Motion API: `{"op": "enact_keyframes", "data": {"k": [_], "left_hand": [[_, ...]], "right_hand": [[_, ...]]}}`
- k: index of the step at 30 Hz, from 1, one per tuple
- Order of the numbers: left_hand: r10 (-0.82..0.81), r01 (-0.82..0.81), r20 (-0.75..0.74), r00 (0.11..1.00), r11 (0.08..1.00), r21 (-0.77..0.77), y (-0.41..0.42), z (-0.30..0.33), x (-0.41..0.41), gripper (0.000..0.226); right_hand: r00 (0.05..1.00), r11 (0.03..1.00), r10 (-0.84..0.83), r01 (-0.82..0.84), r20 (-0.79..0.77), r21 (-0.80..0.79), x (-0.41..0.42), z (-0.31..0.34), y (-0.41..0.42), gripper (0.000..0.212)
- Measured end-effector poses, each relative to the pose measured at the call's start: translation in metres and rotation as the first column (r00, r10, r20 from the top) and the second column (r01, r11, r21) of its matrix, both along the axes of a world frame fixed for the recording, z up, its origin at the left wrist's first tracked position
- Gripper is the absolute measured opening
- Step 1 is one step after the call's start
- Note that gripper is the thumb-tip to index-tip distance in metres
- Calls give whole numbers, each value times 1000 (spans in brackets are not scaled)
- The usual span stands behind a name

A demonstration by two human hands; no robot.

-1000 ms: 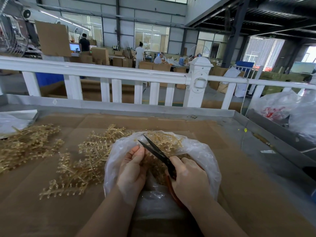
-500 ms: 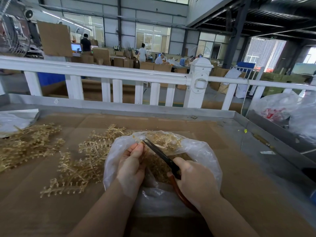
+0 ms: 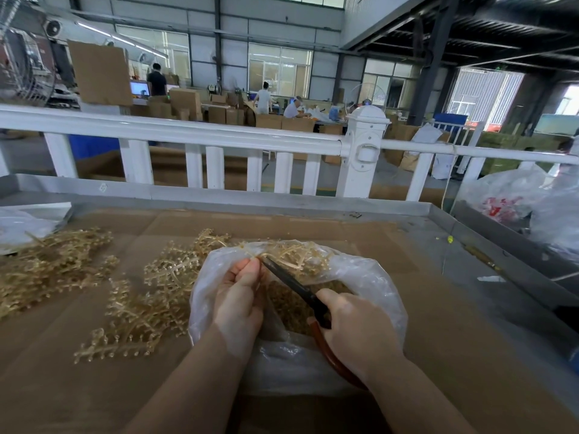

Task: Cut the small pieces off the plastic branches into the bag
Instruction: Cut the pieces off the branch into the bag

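A clear plastic bag (image 3: 372, 283) lies open on the cardboard-covered table, with small golden cut pieces inside. My left hand (image 3: 238, 296) pinches a golden plastic branch (image 3: 294, 255) over the bag's mouth. My right hand (image 3: 357, 333) grips scissors (image 3: 294, 285) by their red-brown handles; the dark blades are closed and point up-left to the branch at my left fingertips. More golden branches (image 3: 150, 296) lie piled on the table just left of the bag.
Another heap of golden branches (image 3: 47, 270) lies at the far left beside a white plastic sheet (image 3: 18, 223). A white railing (image 3: 188, 133) runs behind the table. Plastic bags (image 3: 513, 198) sit at the right past the table's metal rim.
The scissor blades, open a second ago, have closed on the branch by my left fingertips. My left hand shifted slightly up along the branch.
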State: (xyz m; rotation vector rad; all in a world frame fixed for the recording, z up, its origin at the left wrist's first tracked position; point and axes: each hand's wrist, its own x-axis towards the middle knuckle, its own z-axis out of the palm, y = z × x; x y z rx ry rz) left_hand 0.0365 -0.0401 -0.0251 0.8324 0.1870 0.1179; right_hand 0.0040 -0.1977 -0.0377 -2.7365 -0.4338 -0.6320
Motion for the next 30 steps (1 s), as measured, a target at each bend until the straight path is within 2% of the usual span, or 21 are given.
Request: {"op": "enact_keyframes", "data": {"k": [1, 2, 3, 6, 8, 13, 16, 21, 25, 30], "left_hand": [[-35, 32, -17, 999, 992, -123, -1, -2, 3, 7], [-58, 53, -29, 998, 985, -163, -1, -4, 6, 12], [-45, 37, -43, 998, 986, -161, -1, -7, 8, 16], [-1, -17, -83, 997, 976, -217, 1, -11, 16, 6], [5, -28, -98, 995, 972, -234, 2, -12, 17, 9], [38, -71, -143, 989, 970, -233, 2, -11, 17, 17], [45, -75, -134, 990, 970, -229, 0, -12, 16, 8], [87, -108, -122, 989, 978, -180, 1, -15, 15, 15], [25, -29, -40, 999, 992, -119, -3, -19, 11, 26], [-132, 133, 17, 991, 987, -95, 0, -18, 4, 18]], "right_hand": [[1000, 1000, -2, 2, -2, -1, 0, 0, 0, 27], [1000, 1000, -5, 5, -1, -1, 0, 0, 0, 26], [1000, 1000, -6, 6, 0, -3, 0, 0, 0, 25], [1000, 999, -18, 18, 1, -33, -2, -1, 0, 22], [999, 998, -29, 30, 15, -53, -2, -2, 0, 18], [998, 995, -51, 53, 27, -85, -3, -4, 0, 14], [998, 995, -54, 57, 35, -87, -5, -5, -1, 14], [999, 999, -34, 34, 17, -20, -8, -3, -3, 21], [996, 994, -47, 39, 81, 98, -6, 3, 2, 22], [998, 995, -51, 46, 48, 94, 4, 4, 8, 28]]}}
